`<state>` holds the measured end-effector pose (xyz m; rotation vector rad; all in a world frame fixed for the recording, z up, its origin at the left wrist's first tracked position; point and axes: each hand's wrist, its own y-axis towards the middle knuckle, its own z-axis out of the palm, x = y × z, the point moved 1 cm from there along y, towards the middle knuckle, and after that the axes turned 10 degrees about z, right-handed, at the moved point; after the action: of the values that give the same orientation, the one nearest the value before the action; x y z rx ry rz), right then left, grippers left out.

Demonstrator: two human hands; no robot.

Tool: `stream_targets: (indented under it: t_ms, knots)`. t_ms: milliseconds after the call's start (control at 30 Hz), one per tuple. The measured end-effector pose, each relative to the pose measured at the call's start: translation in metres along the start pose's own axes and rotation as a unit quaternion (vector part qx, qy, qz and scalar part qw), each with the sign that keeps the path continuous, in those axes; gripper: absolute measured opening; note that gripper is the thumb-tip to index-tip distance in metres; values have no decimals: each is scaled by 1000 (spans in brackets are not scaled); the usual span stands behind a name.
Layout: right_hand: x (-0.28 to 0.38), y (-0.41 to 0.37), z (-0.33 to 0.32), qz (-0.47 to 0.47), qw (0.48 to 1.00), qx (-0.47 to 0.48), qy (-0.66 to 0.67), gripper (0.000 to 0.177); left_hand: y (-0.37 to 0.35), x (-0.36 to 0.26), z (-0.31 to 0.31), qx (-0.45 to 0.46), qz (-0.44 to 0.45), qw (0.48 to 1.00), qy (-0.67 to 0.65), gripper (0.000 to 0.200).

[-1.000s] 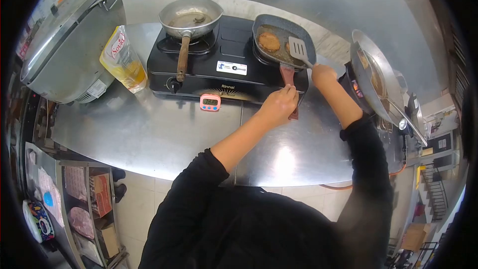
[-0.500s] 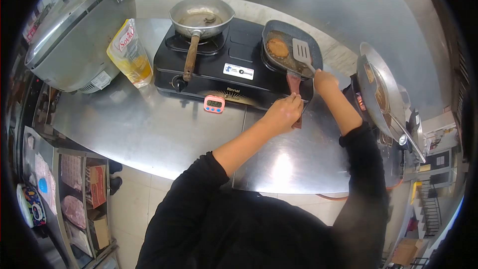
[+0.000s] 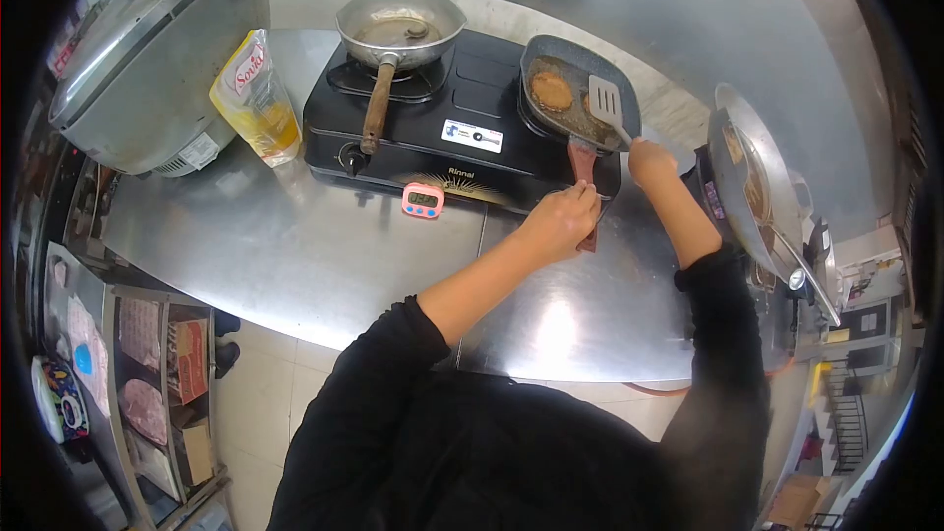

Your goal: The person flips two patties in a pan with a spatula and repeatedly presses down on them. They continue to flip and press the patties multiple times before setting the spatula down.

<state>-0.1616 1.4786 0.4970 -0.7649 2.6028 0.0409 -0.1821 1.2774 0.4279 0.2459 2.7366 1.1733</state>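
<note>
Hardly anything's moved: left hand (image 3: 562, 219) fingers clamped on red handle (image 3: 582, 162) of grey square pan (image 3: 575, 69), upper right; right hand (image 3: 649, 157) grips slotted metal spatula (image 3: 605, 103) by round browned patty (image 3: 551, 90). Slide it flat, fully under.

Wooden-handled round pan (image 3: 400, 28), oil pouch (image 3: 256, 98) beside it, pink timer (image 3: 421, 200) — big steel cooker (image 3: 147, 49)

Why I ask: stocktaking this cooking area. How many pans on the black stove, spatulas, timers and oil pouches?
Pans: 2, round pan and square pan
Spatula: 1
Timer: 1
Oil pouch: 1
Total: 5
</note>
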Motion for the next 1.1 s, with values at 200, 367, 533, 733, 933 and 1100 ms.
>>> stream_targets:
  t_ms: [200,367,533,733,933,1100]
  knots:
    - [-13,24,-16,-50,997,-18,-51,28,1,0,1,17,-2,1000,6,60]
    - [3,22,-24,-36,999,4,-30,27,2,0,-2,21,-16,1000,-8,63]
    - [12,8,-14,10,1000,-9,-2,26,1,0,-1,7,-9,1000,6,62]
    - [0,32,-40,-41,995,4,-88,27,1,0,-2,22,-17,999,-23,58]
    - [14,18,-4,28,1000,3,-12,27,2,0,-6,6,-15,1000,-10,58]
    - [5,25,-28,-16,999,6,-30,31,1,1,-1,12,-10,1000,1,59]
